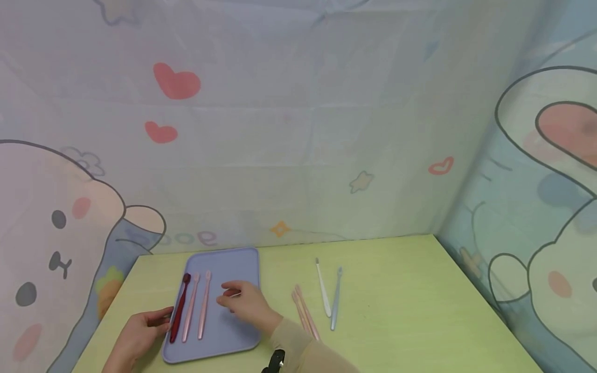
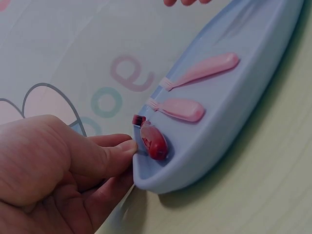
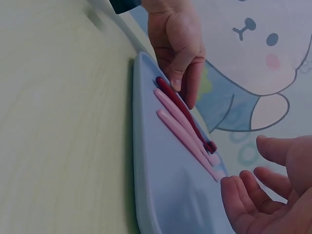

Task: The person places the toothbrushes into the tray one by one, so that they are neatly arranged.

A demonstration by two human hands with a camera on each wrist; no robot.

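A blue-purple tray (image 1: 228, 264) lies at the left of the table. Three toothbrushes rest side by side in it: a dark red toothbrush (image 1: 179, 311) along the left rim, then one pink toothbrush (image 1: 190, 311) and another pink toothbrush (image 1: 204, 306). At the tray's left rim, my left hand (image 1: 137, 334) pinches the edge, thumb on top beside the red toothbrush (image 2: 153, 141). Over the middle of the tray hovers my right hand (image 1: 250, 305), its fingers loosely bent and apart. Nothing shows between those fingers in the right wrist view.
Right of the tray, pale pink toothbrushes (image 1: 305, 313) lie close together on the green table (image 1: 396, 295), partly behind the right sleeve (image 1: 308, 347). Farther right are a white toothbrush (image 1: 323, 290) and a light blue toothbrush (image 1: 336, 300). A printed cloth (image 1: 298, 129) hangs behind.
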